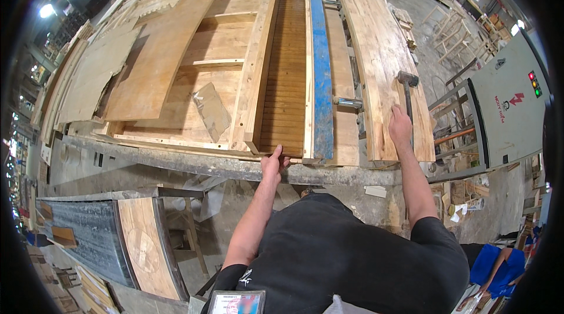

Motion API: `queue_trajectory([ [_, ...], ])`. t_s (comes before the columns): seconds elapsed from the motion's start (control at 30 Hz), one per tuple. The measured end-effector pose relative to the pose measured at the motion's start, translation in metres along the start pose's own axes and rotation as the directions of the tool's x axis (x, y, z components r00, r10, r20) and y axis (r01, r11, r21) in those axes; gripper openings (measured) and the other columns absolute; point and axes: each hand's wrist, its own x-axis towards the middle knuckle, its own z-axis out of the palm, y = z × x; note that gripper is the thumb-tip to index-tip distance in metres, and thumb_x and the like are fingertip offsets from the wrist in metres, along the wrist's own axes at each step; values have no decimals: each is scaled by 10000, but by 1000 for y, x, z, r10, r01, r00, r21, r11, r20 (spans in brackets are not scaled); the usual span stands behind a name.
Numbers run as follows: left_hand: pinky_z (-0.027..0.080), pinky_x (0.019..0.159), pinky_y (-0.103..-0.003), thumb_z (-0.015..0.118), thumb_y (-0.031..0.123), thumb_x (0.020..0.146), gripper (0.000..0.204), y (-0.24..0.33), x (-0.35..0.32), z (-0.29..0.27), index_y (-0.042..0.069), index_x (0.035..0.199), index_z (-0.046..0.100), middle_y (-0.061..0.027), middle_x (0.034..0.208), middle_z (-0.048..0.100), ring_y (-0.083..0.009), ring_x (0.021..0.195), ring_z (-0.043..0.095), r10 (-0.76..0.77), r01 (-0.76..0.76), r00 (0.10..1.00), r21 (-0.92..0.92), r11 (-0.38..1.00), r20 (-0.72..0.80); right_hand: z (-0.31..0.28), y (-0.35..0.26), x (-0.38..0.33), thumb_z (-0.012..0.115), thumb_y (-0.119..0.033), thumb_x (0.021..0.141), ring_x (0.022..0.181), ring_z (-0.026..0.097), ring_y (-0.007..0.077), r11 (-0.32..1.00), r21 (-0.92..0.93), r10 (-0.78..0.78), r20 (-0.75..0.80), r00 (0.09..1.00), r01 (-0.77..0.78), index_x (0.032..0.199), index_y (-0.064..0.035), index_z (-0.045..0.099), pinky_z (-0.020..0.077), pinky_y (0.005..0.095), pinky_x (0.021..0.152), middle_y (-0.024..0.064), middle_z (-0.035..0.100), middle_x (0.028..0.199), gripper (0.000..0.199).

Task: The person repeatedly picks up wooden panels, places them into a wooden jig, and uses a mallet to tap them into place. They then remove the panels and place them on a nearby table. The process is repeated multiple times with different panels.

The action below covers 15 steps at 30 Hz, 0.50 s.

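Observation:
My left hand (274, 164) is at the front end of a brown slatted wood panel (286, 73), thumb on top and the other fingers curled at its edge. The panel lies between a raised pale wood rail (261, 67) and a blue-painted bar (321, 73). My right hand (400, 128) rests on a wide pale wood board (376, 55) on the right, fingers forward and loosely bent. Just beside it lies a dark-headed mallet (408, 79), its handle running toward me; the hand seems apart from the handle. A metal cylinder (348, 102) sits between bar and board.
A wood frame (217, 37) with cross-pieces holds a cardboard scrap (212, 112). Plywood sheets (164, 61) overlap its left side. A grey control cabinet (511, 99) stands right. Behind me on the left is a low table (88, 237); a person in blue (493, 264) is at lower right.

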Motion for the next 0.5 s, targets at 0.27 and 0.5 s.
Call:
queue_trajectory([
  [0.27, 575, 548, -292, 743, 230, 949, 291, -1, 4, -7, -37, 1025, 653, -131, 891, 714, -198, 681, 694, 37, -37, 999, -9, 999, 0, -14, -6, -9, 602, -133, 929, 1112, 611, 387, 879, -339, 337, -57, 940, -336, 1268, -51, 576, 517, 513, 875, 216, 624, 1195, 350],
  [0.5, 566, 547, -294, 724, 178, 956, 267, -9, 3, 0, -55, 1043, 629, -144, 899, 708, -210, 678, 695, 173, -176, 984, -61, 982, -50, -28, 45, 28, 603, -102, 878, 509, 585, 258, 327, 472, 519, 634, 573, -819, 1005, 5, 546, 477, 408, 450, 80, 552, 642, 176],
])
